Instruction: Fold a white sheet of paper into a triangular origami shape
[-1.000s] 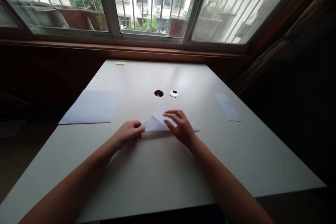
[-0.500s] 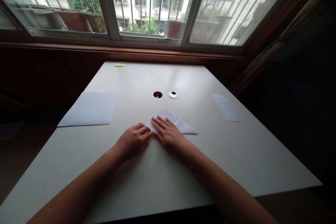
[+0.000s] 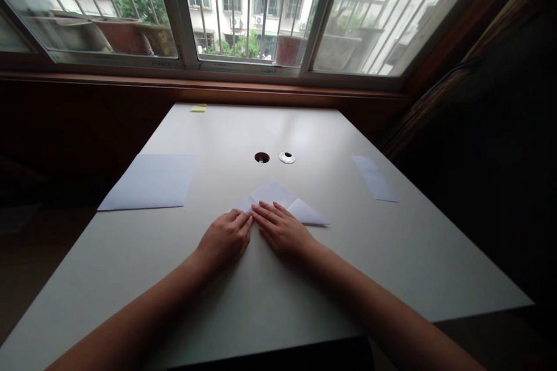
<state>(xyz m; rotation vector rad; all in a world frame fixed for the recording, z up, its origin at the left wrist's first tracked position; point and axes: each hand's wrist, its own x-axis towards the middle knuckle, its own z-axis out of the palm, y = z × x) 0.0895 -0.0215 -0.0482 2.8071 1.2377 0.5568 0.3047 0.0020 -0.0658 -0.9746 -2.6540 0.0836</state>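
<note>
A folded sheet of white paper (image 3: pixel 273 190), triangular in outline with its peak pointing away from me, lies on the white table (image 3: pixel 270 295). Creases run across its face. My right hand (image 3: pixel 281 227) rests on the paper's near edge, fingers stretched out flat and side by side. At the near left corner, my left hand (image 3: pixel 227 235) has its fingers bent and pressed together on the paper edge. The fingertips of both hands almost meet. My hands cover the middle of the near edge; the right corner of the paper shows.
To the left lies a stack or sheet of white paper (image 3: pixel 150 181), and to the right a narrow paper strip (image 3: pixel 375 178). Behind the folded sheet are a round hole (image 3: pixel 261 157) and a ring-shaped cap (image 3: pixel 287 157). Yellow sticky notes (image 3: pixel 199 108) sit at the far edge.
My right hand has slid slightly toward me, baring more of the paper's upper face and a crease. My left fingers have shifted a little and are still on the left corner.
</note>
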